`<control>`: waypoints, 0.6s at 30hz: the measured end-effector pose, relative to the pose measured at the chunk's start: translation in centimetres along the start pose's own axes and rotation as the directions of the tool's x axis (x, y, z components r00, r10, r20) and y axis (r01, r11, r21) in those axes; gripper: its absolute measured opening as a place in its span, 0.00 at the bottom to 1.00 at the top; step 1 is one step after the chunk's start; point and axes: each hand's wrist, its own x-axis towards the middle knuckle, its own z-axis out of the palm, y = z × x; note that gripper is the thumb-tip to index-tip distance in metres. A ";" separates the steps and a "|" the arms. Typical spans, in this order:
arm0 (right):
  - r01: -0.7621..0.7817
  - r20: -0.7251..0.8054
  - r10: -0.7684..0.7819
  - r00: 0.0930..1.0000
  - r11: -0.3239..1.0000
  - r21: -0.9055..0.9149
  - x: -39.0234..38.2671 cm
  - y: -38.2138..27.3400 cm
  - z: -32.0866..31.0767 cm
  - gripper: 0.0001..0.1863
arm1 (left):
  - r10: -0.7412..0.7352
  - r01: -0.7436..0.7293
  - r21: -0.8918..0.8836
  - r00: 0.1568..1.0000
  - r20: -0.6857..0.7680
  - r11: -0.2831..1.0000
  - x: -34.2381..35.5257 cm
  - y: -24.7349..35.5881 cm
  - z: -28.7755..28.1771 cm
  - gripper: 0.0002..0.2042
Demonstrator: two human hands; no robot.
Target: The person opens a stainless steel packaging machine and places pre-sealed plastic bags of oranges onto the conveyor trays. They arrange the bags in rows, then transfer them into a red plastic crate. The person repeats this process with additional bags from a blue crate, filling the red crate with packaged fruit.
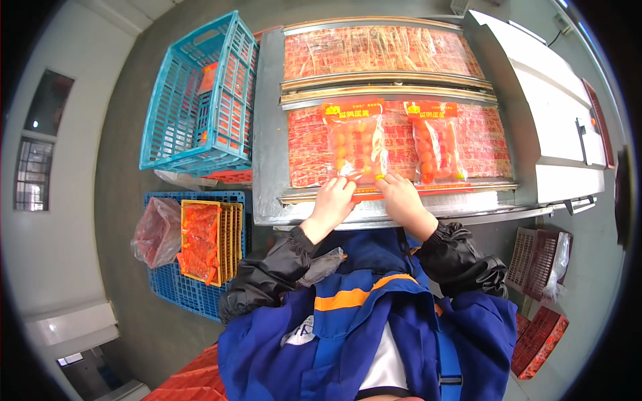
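Observation:
A clear plastic bag with a red header, filled with round orange balls, lies flat on the left part of a metal packing machine's bed. At its near end, my left hand has its fingers closed on the left corner. My right hand pinches the right corner of the same edge. A second bag of the same kind lies to the right, touched by neither hand. Beneath both bags is a red-patterned, film-covered pad. The near edge of the held bag is partly hidden by my fingers.
Metal bars cross the bed, with another film-covered pad beyond. A white machine lid stands at right. Left are a turquoise crate, a yellow crate of orange packs and a blue pallet. Maroon crates sit lower right.

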 end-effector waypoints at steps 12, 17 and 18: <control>0.055 -0.351 0.014 0.936 0.981 0.185 -2.6 0.7 -0.2 0.08 | 0.225 -0.243 -0.019 0.924 -0.310 0.970 -1.6 -1.7 -1.7 0.05; 0.110 -0.488 0.022 0.872 0.965 0.240 -3.2 1.0 1.1 0.03 | 0.175 -0.193 -0.030 0.935 -0.308 0.981 -1.8 -1.4 -1.1 0.04; 0.137 -0.482 0.026 0.876 0.944 0.299 -4.1 1.1 0.7 0.03 | 0.169 -0.184 -0.020 0.938 -0.301 0.983 -1.9 -1.3 -1.0 0.05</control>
